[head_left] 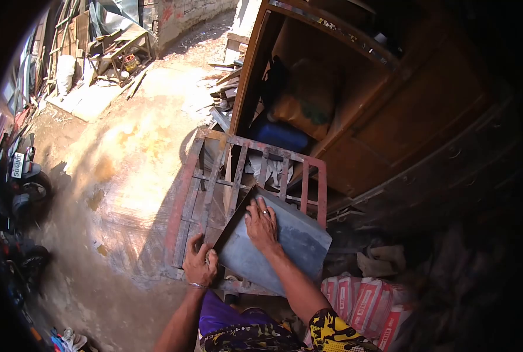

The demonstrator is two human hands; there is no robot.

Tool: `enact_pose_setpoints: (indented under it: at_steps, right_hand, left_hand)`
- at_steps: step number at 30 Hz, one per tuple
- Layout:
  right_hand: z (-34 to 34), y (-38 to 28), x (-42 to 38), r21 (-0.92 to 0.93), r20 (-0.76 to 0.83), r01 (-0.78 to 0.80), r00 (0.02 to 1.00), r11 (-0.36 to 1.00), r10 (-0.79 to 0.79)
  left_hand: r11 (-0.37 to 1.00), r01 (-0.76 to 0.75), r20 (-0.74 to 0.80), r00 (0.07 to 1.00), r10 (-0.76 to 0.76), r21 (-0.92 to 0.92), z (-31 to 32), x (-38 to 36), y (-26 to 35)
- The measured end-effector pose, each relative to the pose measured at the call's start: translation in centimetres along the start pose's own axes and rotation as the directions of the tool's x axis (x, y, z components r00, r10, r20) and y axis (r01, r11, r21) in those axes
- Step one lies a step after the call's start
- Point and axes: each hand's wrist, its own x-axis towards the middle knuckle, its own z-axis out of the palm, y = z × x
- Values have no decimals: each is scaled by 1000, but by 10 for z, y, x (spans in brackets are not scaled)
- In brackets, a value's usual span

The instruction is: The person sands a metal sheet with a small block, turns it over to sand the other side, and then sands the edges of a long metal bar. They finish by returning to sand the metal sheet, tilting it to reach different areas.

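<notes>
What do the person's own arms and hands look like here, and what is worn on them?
Both forearms are bare, no sleeves or gloves. The left hand has a thin metal bangle at the wrist. The right hand wears a ring on one finger.

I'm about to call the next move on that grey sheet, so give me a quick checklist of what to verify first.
1. Left hand grips the near left corner of the grey sheet: ok.
2. Right hand lies flat on the sheet: ok.
3. Sheet rests on the red metal frame: ok.
4. Sheet level: not ok, tilted.
5. Sheet's underside free of snags: cannot tell.
6. Stacked bags clear of the sheet: cannot tell.
</notes>
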Motion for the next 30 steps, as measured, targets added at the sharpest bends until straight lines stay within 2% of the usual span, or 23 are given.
enact_pose_setpoints:
  at_steps: [2, 6, 9, 11, 15, 18, 21, 22, 25, 27, 29, 30]
  right_hand:
    - [11, -7, 1, 40, -107, -51, 993, 998, 55]
    - [11, -35, -49, 140, -95, 151, 986, 979, -139]
    - [0, -21, -53, 164, 15, 263, 963, 951, -269]
    - [8, 2, -18, 91, -92, 111, 990, 990, -103]
    - [24, 3, 10, 78, -175, -40, 983, 996, 54]
    - [24, -29, -36, 108, -123, 87, 990, 990, -73]
    - [7, -20, -49, 145, -7, 241, 970, 960, -243]
    - [8, -9, -30, 84, -71, 218, 974, 972, -213]
    - [11, 8, 29, -25, -162, 3, 987, 1000, -7]
    - [22, -2, 10, 11, -171, 13, 985, 1000, -11]
    - [31, -20, -23, 62, -158, 108, 983, 992, -97]
    - [21, -30, -42, 78, -103, 165, 982, 983, -156]
  left_hand:
    - [1000, -22, -22, 1000, 22, 5, 3, 0, -1]
    - [1000, 10, -4, 1000, -10, 4, -2, 1, 3]
    - [1000, 2, -14, 1000, -1, 12, 1, 1, 1]
    - [1000, 1, -8, 1000, -1, 26, 0, -1, -1]
    - [1000, 12, 6, 1000, -12, -2, 1, -1, -4]
    - [1000, 25, 12, 1000, -25, -14, -3, 2, 3]
    - [1000, 11, -9, 1000, -11, -8, -1, 1, 2]
    - [1000, 15, -10, 1000, -15, -6, 1, 1, 1]
    - [999, 44, 9, 999, -44, -8, 1, -1, 0]
    - [995, 97, 33, 995, -96, -28, 0, 1, 3]
    - [999, 30, 3, 1000, -30, -12, 1, 2, 0]
    - [1000, -1, -8, 1000, 1, -2, 1, 1, -2]
